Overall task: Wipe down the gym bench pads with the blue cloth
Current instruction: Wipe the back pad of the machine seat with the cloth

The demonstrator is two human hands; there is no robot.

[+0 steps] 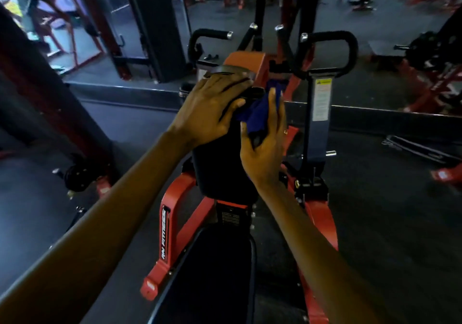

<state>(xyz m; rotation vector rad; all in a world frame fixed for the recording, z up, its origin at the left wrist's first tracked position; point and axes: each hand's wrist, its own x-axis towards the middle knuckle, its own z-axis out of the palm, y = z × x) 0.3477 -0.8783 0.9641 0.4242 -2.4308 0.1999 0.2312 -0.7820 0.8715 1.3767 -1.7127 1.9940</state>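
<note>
Right grip (265,138) pinches blue cloth (255,117) against pad (220,171), left grip (210,108) lies spread; frame (176,196) reads FITNESS.

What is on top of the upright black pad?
The left hand rests on the pad, hiding its top. The right hand holds the blue cloth at its side.

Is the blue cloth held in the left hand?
No, the right hand grips the blue cloth against the upright pad, while the left hand rests on its top.
</note>
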